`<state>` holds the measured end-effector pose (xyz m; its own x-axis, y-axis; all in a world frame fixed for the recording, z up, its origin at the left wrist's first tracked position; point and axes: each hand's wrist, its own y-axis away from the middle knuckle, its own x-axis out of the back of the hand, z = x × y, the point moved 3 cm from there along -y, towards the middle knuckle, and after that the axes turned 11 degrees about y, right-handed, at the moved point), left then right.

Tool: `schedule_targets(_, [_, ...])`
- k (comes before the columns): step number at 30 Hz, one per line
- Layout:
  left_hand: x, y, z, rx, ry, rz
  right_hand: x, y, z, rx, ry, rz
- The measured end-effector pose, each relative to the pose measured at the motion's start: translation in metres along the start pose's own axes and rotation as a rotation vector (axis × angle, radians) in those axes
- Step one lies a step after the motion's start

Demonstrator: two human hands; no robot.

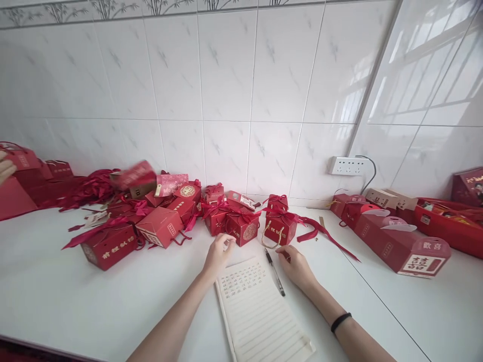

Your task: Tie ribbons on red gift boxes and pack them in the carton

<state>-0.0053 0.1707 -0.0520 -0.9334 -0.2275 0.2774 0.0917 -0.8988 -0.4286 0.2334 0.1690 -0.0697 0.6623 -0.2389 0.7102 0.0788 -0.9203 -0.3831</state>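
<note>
My left hand (219,257) is closed, thumb and fingers curled together, just in front of a red gift box with a gold round emblem (241,229). What it holds, if anything, cannot be made out. My right hand (297,265), also curled closed, has its fingertips beside a gold cord loop (272,241) lying before another ribbon-tied red gift box (281,227). I cannot tell whether they grip the cord. Between my hands lie a black-and-clear pen (275,272) and an open lined notebook (260,322) with rows of handwriting at its top.
Several red gift boxes (113,246) and loose ribbons (92,188) are heaped on the left. Long red boxes (400,241) stand on the right, below a power strip (347,166). Another person's hand (5,168) shows at the left edge. A tiled wall (226,90) rises behind.
</note>
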Motion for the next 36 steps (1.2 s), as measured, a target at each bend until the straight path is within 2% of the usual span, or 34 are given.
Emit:
schedule_targets(5, [0.026,-0.013,-0.013,0.038,-0.053,0.274,0.002,0.0,-0.003,-0.014,-0.007,-0.039])
schedule_targets(9, [0.043,-0.02,-0.027,0.08,-0.081,0.437,0.003,0.0,-0.004,-0.074,0.004,-0.069])
schedule_targets(13, [0.05,-0.023,-0.043,0.145,-0.081,0.505,0.002,0.002,-0.006,-0.047,-0.006,-0.054])
schedule_targets(17, [0.047,-0.024,-0.05,0.142,-0.089,0.531,-0.001,0.005,-0.009,0.009,0.004,-0.08])
schedule_targets(21, [0.045,-0.022,-0.044,0.107,-0.121,0.583,-0.004,0.006,-0.008,0.003,0.03,-0.137])
schedule_targets(24, [0.053,-0.019,-0.029,0.044,-0.166,0.625,-0.003,0.004,-0.006,-0.049,0.045,-0.145])
schedule_targets(26, [0.066,-0.016,-0.02,-0.009,-0.203,0.648,-0.002,0.003,-0.006,-0.07,0.046,-0.143])
schedule_targets(29, [0.096,-0.006,-0.013,-0.079,-0.351,0.708,-0.002,0.003,-0.006,-0.079,0.041,-0.15])
schedule_targets(33, [0.14,0.008,-0.018,-0.028,-0.56,0.832,-0.004,0.003,-0.005,-0.064,0.03,-0.156])
schedule_targets(36, [0.158,0.004,-0.017,-0.023,-0.673,0.717,-0.006,0.003,-0.004,-0.044,0.03,-0.157])
